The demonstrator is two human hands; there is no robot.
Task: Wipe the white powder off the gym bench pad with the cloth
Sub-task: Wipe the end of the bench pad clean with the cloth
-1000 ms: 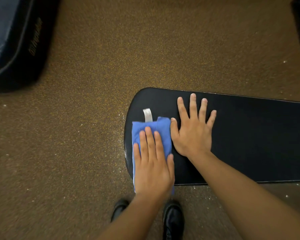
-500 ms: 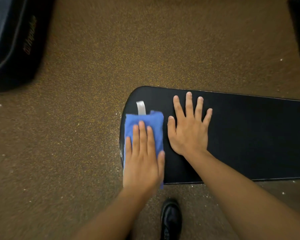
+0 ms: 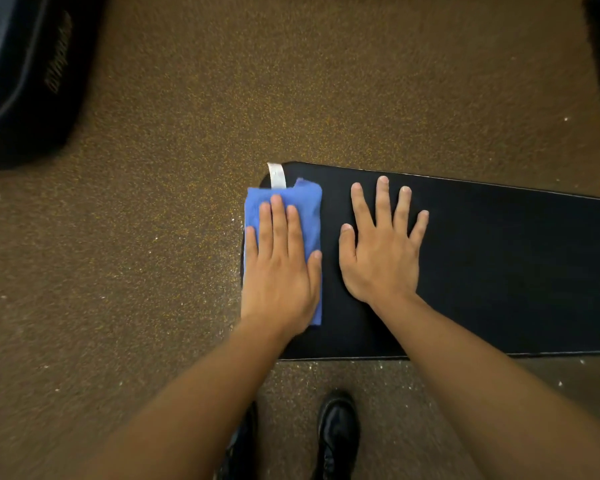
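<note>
A black gym bench pad (image 3: 499,271) runs from the centre to the right edge of the head view. A folded blue cloth (image 3: 305,209) with a white tag (image 3: 277,174) lies over the pad's rounded left end. My left hand (image 3: 279,268) presses flat on the cloth, fingers pointing away from me. My right hand (image 3: 381,251) rests flat on the bare pad just right of the cloth, fingers spread, holding nothing. No white powder shows on the visible pad surface.
Brown speckled rubber floor (image 3: 153,271) surrounds the pad, with white specks scattered beside the pad's left end and near edge. A dark padded object (image 3: 25,81) sits at the top left. My black shoes (image 3: 336,434) stand below the pad.
My left hand has slid the cloth leftward to the very end of the pad. My right hand has stayed flat on the pad.
</note>
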